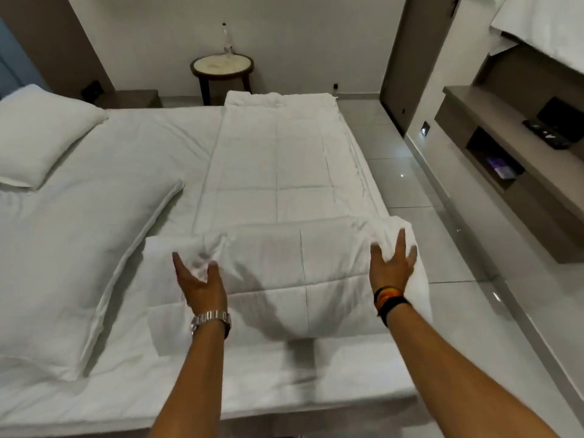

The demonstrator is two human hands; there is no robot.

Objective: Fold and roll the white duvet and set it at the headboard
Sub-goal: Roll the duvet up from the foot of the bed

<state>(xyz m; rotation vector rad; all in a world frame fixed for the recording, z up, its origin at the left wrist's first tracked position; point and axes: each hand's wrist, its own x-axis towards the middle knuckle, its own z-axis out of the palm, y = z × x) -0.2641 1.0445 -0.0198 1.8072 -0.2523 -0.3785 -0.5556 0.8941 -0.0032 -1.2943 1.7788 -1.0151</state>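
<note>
The white quilted duvet lies folded into a long strip along the foot of the bed, running away from me. Its near end is rolled into a thick roll. My left hand grips bunched fabric at the roll's left end, a metal watch on its wrist. On the roll's right end my right hand presses with fingers spread, dark and orange bands on its wrist. The headboard stands at the far left, behind the pillows.
Two white pillows lie on the sheet to the left. A round side table with a bottle stands beyond the bed. Tiled floor and a wall shelf unit run along the right.
</note>
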